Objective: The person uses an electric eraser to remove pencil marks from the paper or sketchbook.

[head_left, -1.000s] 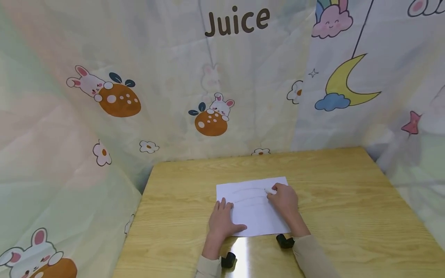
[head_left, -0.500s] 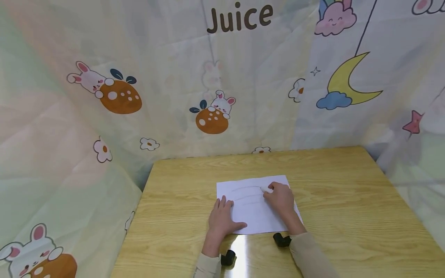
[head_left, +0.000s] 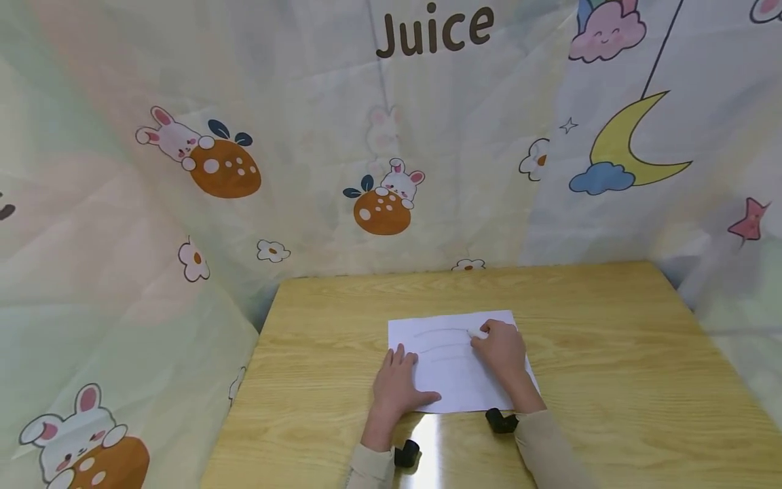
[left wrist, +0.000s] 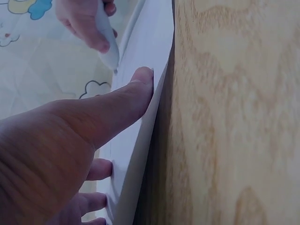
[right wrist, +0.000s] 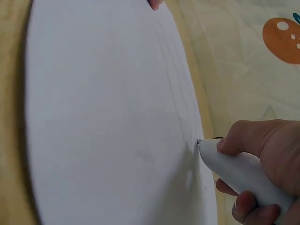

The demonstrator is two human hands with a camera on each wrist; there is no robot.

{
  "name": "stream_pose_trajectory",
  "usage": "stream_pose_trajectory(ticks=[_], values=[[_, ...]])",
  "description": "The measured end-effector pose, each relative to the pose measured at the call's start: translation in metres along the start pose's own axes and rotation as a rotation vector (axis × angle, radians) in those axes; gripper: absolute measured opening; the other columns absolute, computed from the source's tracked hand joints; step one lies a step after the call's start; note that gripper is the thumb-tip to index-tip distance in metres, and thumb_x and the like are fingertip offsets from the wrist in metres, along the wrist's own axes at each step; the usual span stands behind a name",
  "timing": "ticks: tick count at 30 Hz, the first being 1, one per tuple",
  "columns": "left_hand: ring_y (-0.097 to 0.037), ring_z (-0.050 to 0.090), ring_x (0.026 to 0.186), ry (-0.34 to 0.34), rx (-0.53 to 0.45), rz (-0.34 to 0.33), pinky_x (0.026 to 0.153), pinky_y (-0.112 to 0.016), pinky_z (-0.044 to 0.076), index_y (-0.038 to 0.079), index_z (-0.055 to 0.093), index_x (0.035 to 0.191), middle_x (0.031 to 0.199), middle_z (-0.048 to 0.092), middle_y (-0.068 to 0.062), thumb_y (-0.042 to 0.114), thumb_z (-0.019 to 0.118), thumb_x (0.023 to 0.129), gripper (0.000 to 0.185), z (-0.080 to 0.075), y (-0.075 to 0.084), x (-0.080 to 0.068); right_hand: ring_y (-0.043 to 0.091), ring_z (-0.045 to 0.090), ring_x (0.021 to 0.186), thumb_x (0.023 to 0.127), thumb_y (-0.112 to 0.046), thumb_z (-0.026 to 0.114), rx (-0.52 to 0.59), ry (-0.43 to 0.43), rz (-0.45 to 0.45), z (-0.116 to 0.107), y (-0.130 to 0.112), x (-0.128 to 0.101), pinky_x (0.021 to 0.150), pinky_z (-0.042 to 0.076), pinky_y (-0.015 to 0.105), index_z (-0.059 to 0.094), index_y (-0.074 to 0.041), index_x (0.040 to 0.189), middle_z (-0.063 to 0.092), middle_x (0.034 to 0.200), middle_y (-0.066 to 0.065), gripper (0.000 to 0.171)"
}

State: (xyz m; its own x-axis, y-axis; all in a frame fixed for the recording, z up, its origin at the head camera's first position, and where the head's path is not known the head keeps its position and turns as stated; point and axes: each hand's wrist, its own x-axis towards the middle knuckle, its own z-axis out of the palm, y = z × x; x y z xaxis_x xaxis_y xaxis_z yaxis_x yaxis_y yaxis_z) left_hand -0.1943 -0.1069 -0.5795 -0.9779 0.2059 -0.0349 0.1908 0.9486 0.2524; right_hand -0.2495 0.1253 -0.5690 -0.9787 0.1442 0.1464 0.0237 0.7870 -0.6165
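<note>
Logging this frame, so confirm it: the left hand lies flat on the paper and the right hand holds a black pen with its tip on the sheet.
One detail is wrong: the pen is white, not black, as the right wrist view shows. The rest stands: the right hand grips it with the tip on the paper, and the left hand lies flat on the sheet.

Two bare hands show at the bottom middle of the head view, the left hand [head_left: 398, 388] and the right hand [head_left: 502, 352]. Both arms wear long beige sleeves [head_left: 544, 451] that end at the wrists, the cuff on the left sleeve [head_left: 369, 470] looking soft and slightly bunched. A small black device [head_left: 406, 454] sits at the left wrist, and a similar black one [head_left: 501, 421] at the right wrist.
</note>
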Motion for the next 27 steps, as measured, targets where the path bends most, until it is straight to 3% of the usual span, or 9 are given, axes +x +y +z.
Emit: stream_pose_trajectory(ticks=[13, 18, 22, 27], values=[[-0.04, 0.029, 0.139, -0.028, -0.011, -0.021, 0.107, -0.047, 0.036, 0.011, 0.055, 0.133, 0.151, 0.036, -0.019, 0.068, 0.078, 0.063, 0.093, 0.002, -0.003, 0.003, 0.028, 0.064, 0.073, 0.076, -0.019, 0.075, -0.033, -0.118, 0.035, -0.011, 0.0, 0.008, 0.065, 0.054, 0.045, 0.072, 0.002, 0.091, 0.071, 0.087, 0.015, 0.027], [-0.04, 0.028, 0.139, -0.022, -0.01, -0.01, 0.109, -0.046, 0.033, 0.011, 0.055, 0.134, 0.151, 0.035, -0.019, 0.069, 0.076, 0.064, 0.093, 0.004, -0.003, 0.005, 0.028, 0.064, 0.074, 0.078, -0.021, 0.075, -0.011, -0.102, -0.001, -0.01, -0.001, 0.012, 0.066, 0.053, 0.045, 0.072, 0.002, 0.093, 0.071, 0.087, 0.015, 0.028], [-0.04, 0.028, 0.139, -0.039, -0.006, -0.021, 0.109, -0.046, 0.033, 0.011, 0.055, 0.135, 0.151, 0.035, -0.019, 0.069, 0.077, 0.063, 0.094, 0.004, -0.001, 0.004, 0.025, 0.062, 0.071, 0.076, -0.021, 0.076, -0.022, -0.121, 0.028, -0.007, 0.0, 0.01, 0.064, 0.053, 0.043, 0.072, 0.001, 0.091, 0.07, 0.085, 0.013, 0.027], [-0.039, 0.028, 0.139, -0.026, -0.009, -0.022, 0.109, -0.046, 0.033, 0.012, 0.054, 0.135, 0.151, 0.035, -0.019, 0.069, 0.077, 0.064, 0.094, 0.005, 0.0, 0.004, 0.024, 0.062, 0.066, 0.076, -0.019, 0.075, -0.009, -0.072, -0.011, -0.005, 0.002, 0.01, 0.06, 0.052, 0.043, 0.072, 0.0, 0.088, 0.07, 0.081, 0.012, 0.023]])
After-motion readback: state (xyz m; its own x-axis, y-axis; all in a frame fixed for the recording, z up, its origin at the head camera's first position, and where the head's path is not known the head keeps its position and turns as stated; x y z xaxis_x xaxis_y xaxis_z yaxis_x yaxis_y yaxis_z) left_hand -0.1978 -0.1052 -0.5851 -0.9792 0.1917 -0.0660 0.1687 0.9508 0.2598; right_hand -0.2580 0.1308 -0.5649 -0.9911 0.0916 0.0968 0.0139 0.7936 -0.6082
